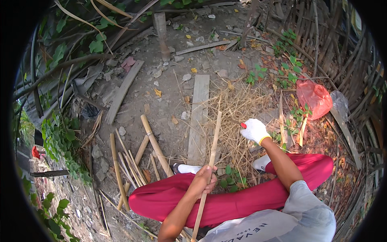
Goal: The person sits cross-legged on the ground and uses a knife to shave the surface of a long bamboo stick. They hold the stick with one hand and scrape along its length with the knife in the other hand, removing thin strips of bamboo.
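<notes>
My left hand (204, 180), bare, is closed around a long flat bamboo strip (215, 139). The strip runs from my lap up and away, its far tip over the end of a grey plank (200, 92). On my right hand (255, 131) is a white glove with a yellow cuff. That hand grips a knife by its red handle (243, 125); the thin dark blade points left toward the strip and looks apart from it. Under both lies a heap of pale bamboo shavings (238, 105). My legs in dark red trousers (242, 203) are folded beneath the strip.
Bamboo poles (156, 145) and thin strips (135, 169) lie left of my knee. A second plank (125, 92) is farther left, and a short post (161, 36) stands ahead. At right are a red plastic bag (313, 99) and a stick fence (342, 52).
</notes>
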### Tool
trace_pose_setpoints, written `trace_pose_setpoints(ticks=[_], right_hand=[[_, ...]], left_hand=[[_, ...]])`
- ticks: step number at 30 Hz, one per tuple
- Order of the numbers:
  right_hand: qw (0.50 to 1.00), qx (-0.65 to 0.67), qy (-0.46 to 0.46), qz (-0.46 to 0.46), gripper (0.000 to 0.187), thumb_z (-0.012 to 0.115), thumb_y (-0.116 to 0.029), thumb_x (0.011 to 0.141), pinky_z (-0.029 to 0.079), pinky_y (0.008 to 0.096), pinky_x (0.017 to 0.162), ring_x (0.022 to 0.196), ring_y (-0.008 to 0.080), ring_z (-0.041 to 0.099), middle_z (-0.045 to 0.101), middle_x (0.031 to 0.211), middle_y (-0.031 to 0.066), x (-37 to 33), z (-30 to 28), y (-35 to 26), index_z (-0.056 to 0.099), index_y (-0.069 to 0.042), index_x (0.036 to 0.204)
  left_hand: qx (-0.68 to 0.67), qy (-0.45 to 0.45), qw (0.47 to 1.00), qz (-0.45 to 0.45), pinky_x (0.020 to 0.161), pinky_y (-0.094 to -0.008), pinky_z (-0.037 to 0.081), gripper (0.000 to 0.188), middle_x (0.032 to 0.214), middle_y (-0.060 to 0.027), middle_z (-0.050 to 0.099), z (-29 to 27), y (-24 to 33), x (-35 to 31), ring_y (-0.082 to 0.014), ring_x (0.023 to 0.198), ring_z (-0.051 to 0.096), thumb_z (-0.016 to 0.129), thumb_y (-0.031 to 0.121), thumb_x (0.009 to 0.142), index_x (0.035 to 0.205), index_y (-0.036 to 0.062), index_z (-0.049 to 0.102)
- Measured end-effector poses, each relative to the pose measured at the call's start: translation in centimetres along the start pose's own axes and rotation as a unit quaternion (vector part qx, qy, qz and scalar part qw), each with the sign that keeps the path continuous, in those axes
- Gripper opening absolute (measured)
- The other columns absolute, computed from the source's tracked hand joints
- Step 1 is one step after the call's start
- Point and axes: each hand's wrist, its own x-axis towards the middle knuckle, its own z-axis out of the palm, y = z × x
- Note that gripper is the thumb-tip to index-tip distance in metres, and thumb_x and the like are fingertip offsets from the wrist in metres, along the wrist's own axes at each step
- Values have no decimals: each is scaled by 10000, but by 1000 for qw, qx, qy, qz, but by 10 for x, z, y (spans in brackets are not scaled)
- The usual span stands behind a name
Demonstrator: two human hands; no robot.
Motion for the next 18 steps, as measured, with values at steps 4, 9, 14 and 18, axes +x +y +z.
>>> trace_pose_setpoints(ticks=[4,9,14,18], right_hand=[[992,78,-34,-88,335,632,-398,820,557,500,795,849,438,686,709,840,213,-18,-18,-37,737,-80,826],[982,116,-52,-140,299,597,-345,831,553,521,783,827,443,684,705,835,216,-48,-20,-79,719,-74,799],[982,87,-69,-156,271,585,-297,823,566,516,773,827,422,703,713,830,220,-60,-9,-94,739,-74,815],[984,64,-73,-147,259,590,-260,814,573,506,769,826,423,707,713,829,231,-57,-8,-99,752,-58,831]], left_hand=[[-26,16,1000,-3,392,-240,305,357,654,10,432,-7,4,3,-80,487,361,363,361,1127,1110,62,556],[-29,45,999,0,400,-245,294,386,592,35,358,-12,-1,8,-81,487,352,378,370,1123,1013,52,568],[-53,26,998,-7,392,-247,256,401,575,46,310,-13,4,6,-80,453,292,380,385,1120,897,86,526],[-36,34,998,-29,389,-255,244,429,577,51,300,-13,0,8,-81,437,253,385,433,1111,834,118,473]])
